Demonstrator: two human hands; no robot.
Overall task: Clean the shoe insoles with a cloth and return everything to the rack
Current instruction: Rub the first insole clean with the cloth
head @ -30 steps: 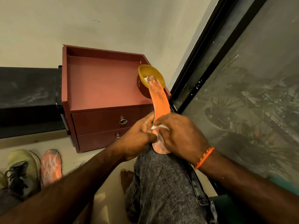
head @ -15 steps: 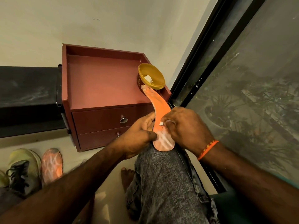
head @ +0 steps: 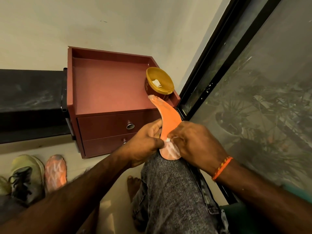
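Bowl (head: 160, 82) sits on cabinet (head: 108, 92) just beyond insole (head: 169, 120).

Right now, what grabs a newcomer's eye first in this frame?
The bright orange insole at centre, propped on the person's knee: the left hand grips its edge while the right hand presses a small white cloth onto its heel. Behind it, a yellow bowl sits on the red-brown drawer cabinet; a second insole lies on the floor, lower left.

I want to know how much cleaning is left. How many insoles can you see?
2. One orange insole is held by both hands over the knee; a second insole lies on the floor beside the shoe. Others may be out of frame.
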